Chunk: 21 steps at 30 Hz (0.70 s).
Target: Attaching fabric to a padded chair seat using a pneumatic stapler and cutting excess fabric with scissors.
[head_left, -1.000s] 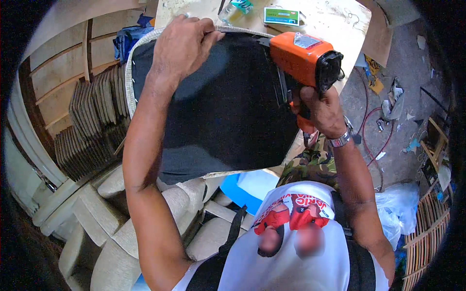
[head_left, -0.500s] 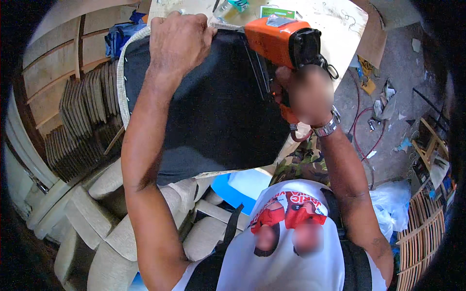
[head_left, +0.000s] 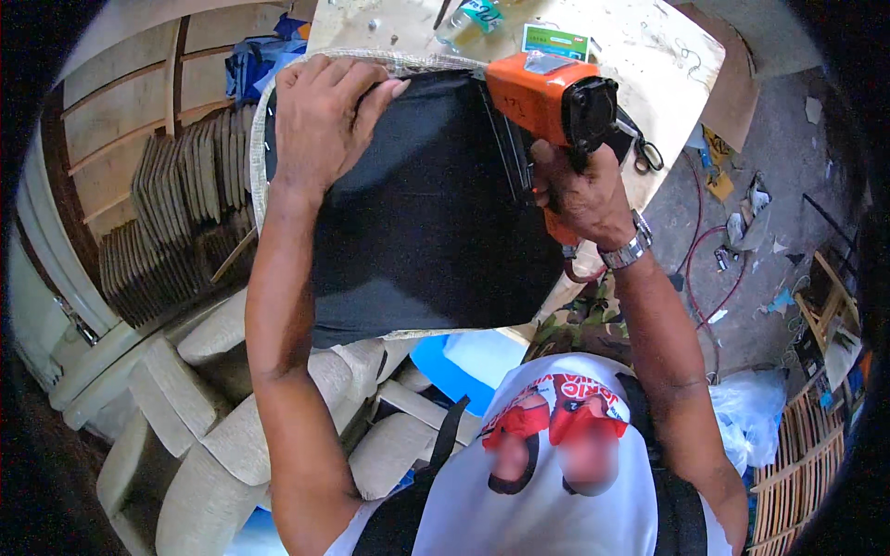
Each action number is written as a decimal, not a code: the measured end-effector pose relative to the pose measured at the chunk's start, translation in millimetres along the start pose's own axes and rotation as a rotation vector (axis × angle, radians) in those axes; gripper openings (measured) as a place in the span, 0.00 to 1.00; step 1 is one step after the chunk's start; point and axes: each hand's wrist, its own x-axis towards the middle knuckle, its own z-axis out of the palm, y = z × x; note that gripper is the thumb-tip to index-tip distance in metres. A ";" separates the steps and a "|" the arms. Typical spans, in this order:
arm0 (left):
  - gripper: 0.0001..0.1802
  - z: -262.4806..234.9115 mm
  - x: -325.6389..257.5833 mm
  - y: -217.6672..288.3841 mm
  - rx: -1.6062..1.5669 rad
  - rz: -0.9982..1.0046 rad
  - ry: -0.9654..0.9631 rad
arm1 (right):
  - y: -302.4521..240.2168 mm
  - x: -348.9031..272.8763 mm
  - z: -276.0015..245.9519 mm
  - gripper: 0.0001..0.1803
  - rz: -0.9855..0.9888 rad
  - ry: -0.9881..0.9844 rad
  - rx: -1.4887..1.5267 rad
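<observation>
A padded panel covered in black cloth, with a pale fabric border, lies in front of me. Small staples show along its left border. My left hand is closed over the far-left edge, fingers curled on the border and thumb pressed along the black cloth. My right hand grips the handle of an orange and black staple gun. Its nose sits at the panel's far edge, to the right of my left hand. Whether it touches the cloth is hard to tell.
Under the panel is a pale tabletop bearing a plastic bottle, a green box and scissors. A red hose trails over the littered floor. Beige cushioned pieces are heaped at left, near stacked grey panels.
My left hand has slid left along the far edge, away from the staple gun. The staple gun stays at about the same spot on the panel. The whole view has shifted slightly.
</observation>
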 end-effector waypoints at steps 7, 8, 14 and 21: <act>0.12 4.7 5.9 -7.3 0.097 -0.096 0.016 | -1.7 2.4 5.7 0.18 -0.058 0.003 -0.008; 0.12 5.0 6.0 -9.1 0.094 -0.100 0.018 | -5.2 1.2 6.9 0.18 -0.057 0.001 -0.013; 0.13 1.5 6.3 -16.8 0.093 -0.159 -0.074 | -26.5 1.4 27.1 0.17 -0.056 -0.008 0.034; 0.14 -0.4 1.0 -22.9 0.109 -0.161 -0.071 | -24.7 7.4 49.5 0.17 -0.054 0.006 0.026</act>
